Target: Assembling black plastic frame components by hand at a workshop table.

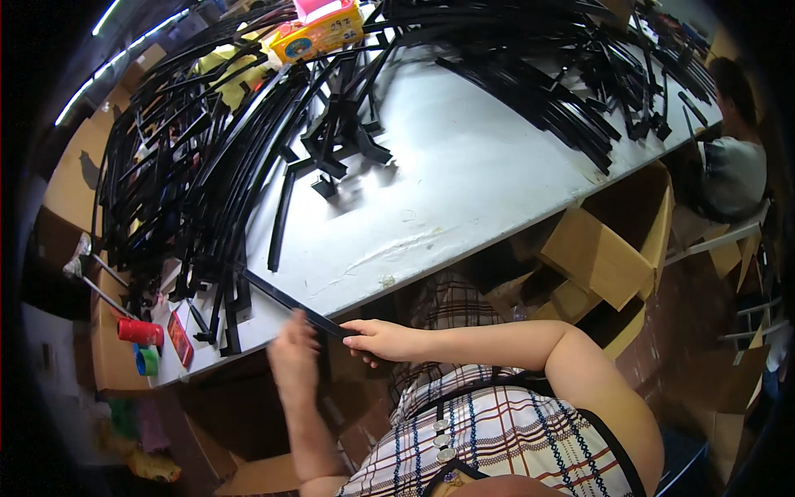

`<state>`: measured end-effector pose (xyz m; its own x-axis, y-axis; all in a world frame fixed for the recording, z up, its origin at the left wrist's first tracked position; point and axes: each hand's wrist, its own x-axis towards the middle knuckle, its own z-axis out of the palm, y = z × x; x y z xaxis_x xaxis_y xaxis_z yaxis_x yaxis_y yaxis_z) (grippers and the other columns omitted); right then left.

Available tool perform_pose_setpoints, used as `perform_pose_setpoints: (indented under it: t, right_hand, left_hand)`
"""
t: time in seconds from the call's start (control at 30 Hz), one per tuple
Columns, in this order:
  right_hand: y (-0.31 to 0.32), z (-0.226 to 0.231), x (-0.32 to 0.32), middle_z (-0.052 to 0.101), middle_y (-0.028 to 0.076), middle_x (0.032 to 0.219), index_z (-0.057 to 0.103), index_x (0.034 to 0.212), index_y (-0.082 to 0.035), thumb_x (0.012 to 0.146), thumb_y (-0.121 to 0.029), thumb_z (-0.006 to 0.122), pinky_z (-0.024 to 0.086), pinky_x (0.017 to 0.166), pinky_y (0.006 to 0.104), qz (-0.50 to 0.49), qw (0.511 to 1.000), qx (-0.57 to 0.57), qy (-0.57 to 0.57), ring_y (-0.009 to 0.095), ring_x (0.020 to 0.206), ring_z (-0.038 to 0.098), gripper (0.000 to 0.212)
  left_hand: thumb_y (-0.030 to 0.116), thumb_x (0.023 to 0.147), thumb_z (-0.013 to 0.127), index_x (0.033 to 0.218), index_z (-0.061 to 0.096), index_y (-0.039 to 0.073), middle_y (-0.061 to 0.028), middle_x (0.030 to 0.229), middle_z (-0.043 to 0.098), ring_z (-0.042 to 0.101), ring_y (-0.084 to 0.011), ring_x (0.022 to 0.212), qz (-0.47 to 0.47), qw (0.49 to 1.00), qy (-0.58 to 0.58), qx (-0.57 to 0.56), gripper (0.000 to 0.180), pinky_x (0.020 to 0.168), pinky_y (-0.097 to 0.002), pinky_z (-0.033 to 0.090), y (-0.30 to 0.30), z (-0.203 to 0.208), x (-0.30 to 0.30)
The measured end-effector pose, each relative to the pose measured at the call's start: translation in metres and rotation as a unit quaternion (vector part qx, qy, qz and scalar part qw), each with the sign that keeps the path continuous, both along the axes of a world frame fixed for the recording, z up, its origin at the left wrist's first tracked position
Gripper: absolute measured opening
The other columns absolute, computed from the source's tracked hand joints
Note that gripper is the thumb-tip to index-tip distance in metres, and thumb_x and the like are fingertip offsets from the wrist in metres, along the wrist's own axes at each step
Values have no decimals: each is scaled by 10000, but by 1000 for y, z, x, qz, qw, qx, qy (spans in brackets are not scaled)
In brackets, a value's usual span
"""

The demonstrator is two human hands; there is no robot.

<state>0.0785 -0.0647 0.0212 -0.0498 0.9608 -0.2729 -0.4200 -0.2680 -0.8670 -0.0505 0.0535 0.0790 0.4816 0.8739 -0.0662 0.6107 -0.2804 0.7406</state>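
My right hand (379,340) is closed around the near end of a long, thin black strip (286,299). The strip slants away to the left, over the table's front edge toward the pile. Close to the strip's near half is my left hand (295,352), smeared by motion; whether its fingers touch the strip I cannot make out. Beyond it, a large heap of black strips (224,174) covers the table's left side. Several black angled pieces (331,141) lie at the heap's right edge.
The white table (431,199) also bears more black strips (538,95) at the back right and a yellow box (319,35). At its left corner are a red phone (180,339), a red cylinder (140,332) and a tape roll (146,361). Cardboard boxes (600,257) stand right; another person (733,166) sits beyond.
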Motion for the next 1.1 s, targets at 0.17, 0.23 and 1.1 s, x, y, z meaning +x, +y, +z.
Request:
perform_pose_setpoints:
  t: [0.17, 0.23, 1.1]
  right_hand:
    - [10, 19, 27, 633, 157, 877, 520, 1245, -64, 955, -275, 480, 502, 686, 396, 124, 859, 201, -454, 303, 786, 619, 361]
    - [25, 49, 67, 630, 208, 917, 614, 1036, -61, 938, -299, 491, 487, 744, 456, 165, 797, 99, -573, 377, 876, 607, 285]
    - [182, 35, 251, 507, 156, 1260, 478, 1334, -195, 713, -466, 728, 390, 951, 479, -194, 528, -57, -825, 327, 1224, 431, 722]
  left_hand:
    - [462, 969, 434, 1157, 527, 15, -106, 796, 631, 592, -133, 552, 10, 923, -254, -290, 494, 471, -238, 491, -42, -69, -5]
    - [435, 984, 412, 1191, 497, 17, -118, 752, 642, 584, -124, 537, -11, 908, -244, -340, 475, 456, -223, 472, -45, -63, 1]
    - [205, 948, 529, 1250, 421, 27, -37, 667, 612, 446, -47, 479, 18, 916, -273, -293, 366, 425, -180, 322, -73, -71, 19]
